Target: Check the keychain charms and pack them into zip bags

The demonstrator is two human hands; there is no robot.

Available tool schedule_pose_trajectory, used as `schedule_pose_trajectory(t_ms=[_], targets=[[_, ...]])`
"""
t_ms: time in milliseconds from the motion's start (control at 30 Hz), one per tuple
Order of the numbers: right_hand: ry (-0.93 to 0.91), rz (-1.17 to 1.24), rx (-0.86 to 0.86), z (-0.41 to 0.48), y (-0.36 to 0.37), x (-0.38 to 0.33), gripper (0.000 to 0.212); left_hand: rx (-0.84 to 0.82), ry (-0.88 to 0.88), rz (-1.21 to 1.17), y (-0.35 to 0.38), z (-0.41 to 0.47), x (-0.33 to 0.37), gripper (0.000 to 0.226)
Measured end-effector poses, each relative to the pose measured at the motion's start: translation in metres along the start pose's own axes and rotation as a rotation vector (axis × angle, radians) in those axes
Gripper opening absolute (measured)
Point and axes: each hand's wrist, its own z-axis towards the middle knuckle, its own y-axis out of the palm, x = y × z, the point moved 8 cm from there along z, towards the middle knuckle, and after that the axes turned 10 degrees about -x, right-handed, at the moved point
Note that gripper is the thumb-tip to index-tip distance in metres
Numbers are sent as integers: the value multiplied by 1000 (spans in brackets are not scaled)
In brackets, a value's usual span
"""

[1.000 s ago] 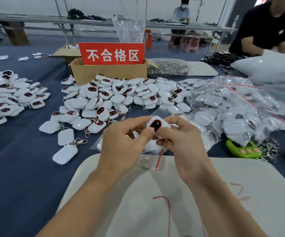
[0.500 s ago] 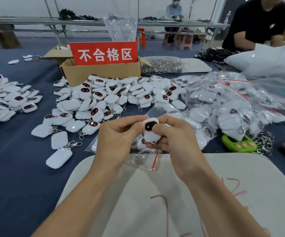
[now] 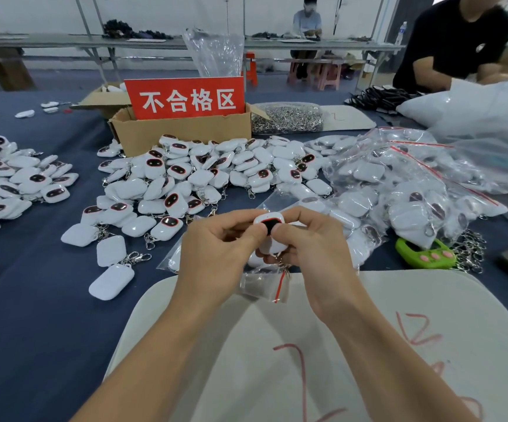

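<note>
Head view: left hand [image 3: 216, 251] and right hand [image 3: 310, 248] both hold one white charm [image 3: 269, 222] in the air above the near edge of the desk [image 3: 33, 300], fingers clamped on it from both sides. Change over the last second: the dark face was mostly exposed, and now both thumbs sit on it and cover its lower half, with only the top rim and part of the oval showing. The clasp [image 3: 282, 266] hangs free under the right hand. It reads as a press or rub check of the face, so inspection is still running and this piece isn't bagged. An open zip bag [image 3: 262, 287] with a red seal strip sits right under the hands with a few charms inside; can't tell if the lower fingers pinch it or it just lies there. The loose pile [image 3: 204, 178] behind is still large, and filled bags [image 3: 399, 190] are stacked to the right. The reject box [image 3: 182, 132] with the red sign [image 3: 185, 97] is at the back, well away from the hands. Next call is pass into the bag or reject, and the thumbs hide the face.
</note>
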Motion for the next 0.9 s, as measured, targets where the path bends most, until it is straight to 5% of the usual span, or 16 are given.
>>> schedule_pose_trajectory(t_ms=[900], targets=[[-13,-14,-22,2,2,6,26,59,19,44,-6,-2,4,19]])
